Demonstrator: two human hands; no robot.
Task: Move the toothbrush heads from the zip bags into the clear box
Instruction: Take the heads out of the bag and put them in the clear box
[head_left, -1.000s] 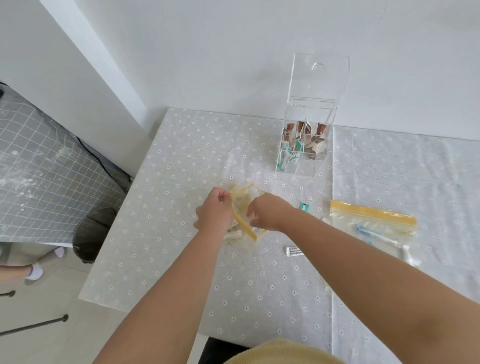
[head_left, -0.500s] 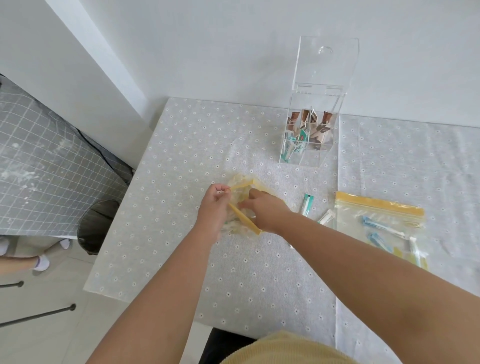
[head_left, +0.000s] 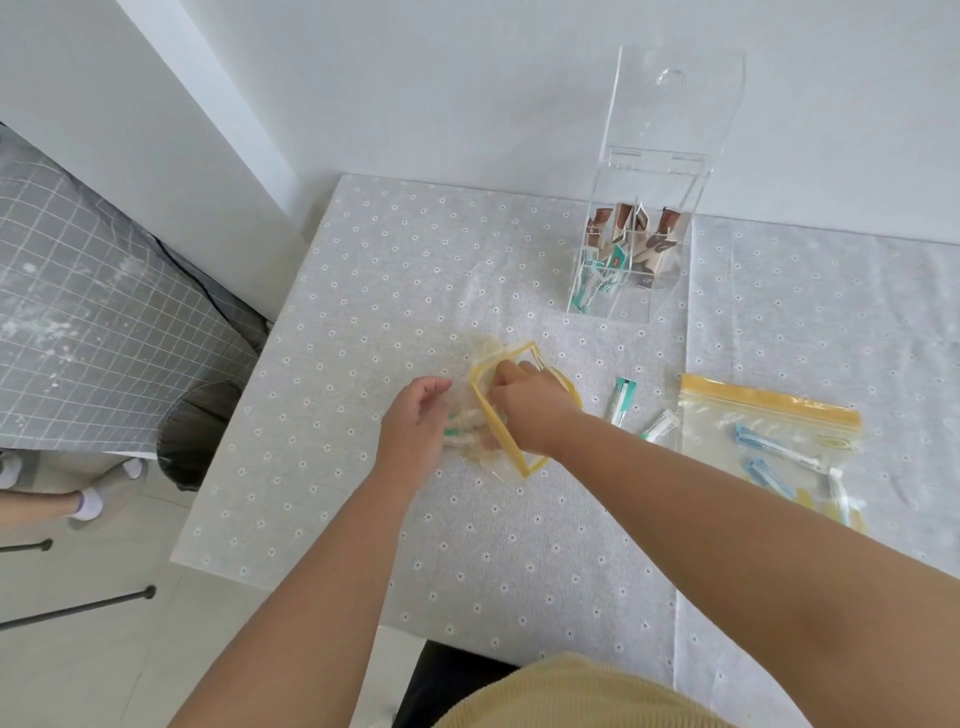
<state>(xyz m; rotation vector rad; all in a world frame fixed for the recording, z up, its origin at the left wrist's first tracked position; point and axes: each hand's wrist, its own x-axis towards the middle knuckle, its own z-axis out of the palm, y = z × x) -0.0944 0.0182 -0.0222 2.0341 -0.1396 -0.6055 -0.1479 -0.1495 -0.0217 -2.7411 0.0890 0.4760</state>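
A crumpled zip bag (head_left: 491, 358) with a yellow zip strip lies open at the table's middle. My right hand (head_left: 530, 405) reaches through its mouth, fingers curled inside; what they touch is hidden. My left hand (head_left: 415, 421) presses the bag's closed end from the left, over wrapped toothbrush heads (head_left: 460, 426). Two wrapped heads (head_left: 623, 397) lie loose on the cloth to the right. A second zip bag (head_left: 769, 431), shut, holds several blue-wrapped heads. The clear box (head_left: 631, 260) stands at the back with its lid up and packets inside.
The table (head_left: 363, 291) wears a grey cloth with small daisies and meets the white wall at the back. Its left edge drops to the floor, where a dark round stool (head_left: 195, 431) stands. A person's foot in a white sock (head_left: 88, 504) shows at far left.
My right hand has pushed deeper into the open bag. My left hand let go of the bag's rim and shifted down onto its closed end.
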